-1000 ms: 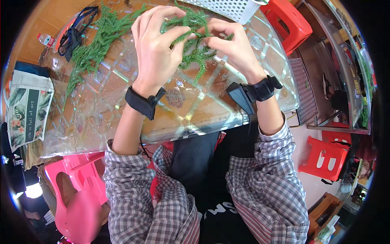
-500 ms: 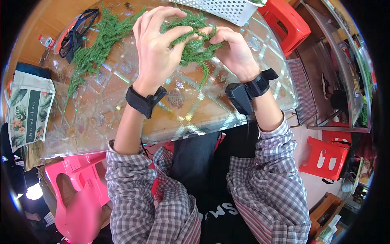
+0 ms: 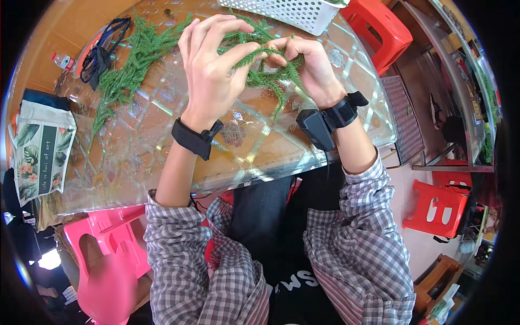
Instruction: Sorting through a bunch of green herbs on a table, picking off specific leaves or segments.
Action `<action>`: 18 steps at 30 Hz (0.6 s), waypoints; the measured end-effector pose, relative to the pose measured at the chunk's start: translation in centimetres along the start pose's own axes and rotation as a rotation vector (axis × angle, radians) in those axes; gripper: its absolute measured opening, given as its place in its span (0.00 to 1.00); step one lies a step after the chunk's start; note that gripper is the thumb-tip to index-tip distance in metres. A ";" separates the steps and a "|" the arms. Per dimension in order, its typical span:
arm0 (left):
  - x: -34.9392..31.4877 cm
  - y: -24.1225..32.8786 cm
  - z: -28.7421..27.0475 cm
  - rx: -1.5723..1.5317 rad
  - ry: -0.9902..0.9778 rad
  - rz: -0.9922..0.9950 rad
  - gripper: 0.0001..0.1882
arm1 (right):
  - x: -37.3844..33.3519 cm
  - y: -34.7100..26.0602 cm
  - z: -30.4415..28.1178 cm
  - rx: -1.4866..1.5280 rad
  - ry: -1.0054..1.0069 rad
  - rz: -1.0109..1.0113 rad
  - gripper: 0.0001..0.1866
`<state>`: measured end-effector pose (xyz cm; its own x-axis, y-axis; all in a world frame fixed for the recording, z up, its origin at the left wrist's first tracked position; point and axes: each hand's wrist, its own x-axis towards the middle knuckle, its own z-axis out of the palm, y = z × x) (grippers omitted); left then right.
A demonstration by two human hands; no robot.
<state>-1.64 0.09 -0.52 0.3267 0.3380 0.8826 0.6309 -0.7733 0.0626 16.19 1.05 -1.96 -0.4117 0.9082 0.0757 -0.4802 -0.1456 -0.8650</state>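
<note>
Well, the left hand (image 3: 214, 65) and right hand (image 3: 314, 67), half-curled, pinch a sprig (image 3: 246, 58) over the table (image 3: 216, 162), partly hiding it, between a green pile (image 3: 130, 67), basket (image 3: 295, 14) and red stool (image 3: 379, 30)

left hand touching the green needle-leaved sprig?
Touching. The head view shows the left hand pinching the green needle-leaved sprig between thumb and index finger.

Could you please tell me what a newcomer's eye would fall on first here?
Probably the left hand and right hand, top centre above the table, their fingertips pinching feathery green sprigs. Next might come the bright pink plastic seat at lower left and the red stool at upper right, just right of the white perforated basket.
</note>
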 end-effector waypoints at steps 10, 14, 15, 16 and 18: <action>-0.2 0.5 -0.1 0.053 0.014 0.033 0.09 | 0.6 0.1 -1.3 -0.333 -0.094 -0.140 0.10; -0.5 0.6 0.2 -0.012 0.066 -0.026 0.08 | 0.4 -0.4 -1.3 -0.362 -0.096 -0.168 0.12; -0.5 0.6 0.2 -0.013 0.067 -0.027 0.08 | 0.3 -0.6 -1.3 -0.372 -0.117 -0.171 0.14; -0.5 0.6 0.1 -0.010 0.074 -0.031 0.08 | 0.3 -0.7 -1.2 -0.373 -0.116 -0.170 0.14; -0.6 0.6 0.1 -0.004 0.087 -0.040 0.07 | 0.3 -0.8 -0.9 -0.419 -0.104 -0.191 0.13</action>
<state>-1.41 -0.53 -1.01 0.2393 0.3210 0.9164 0.6392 -0.7625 0.1002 17.16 1.82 -1.70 -0.4324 0.8560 0.2835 -0.2100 0.2102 -0.9548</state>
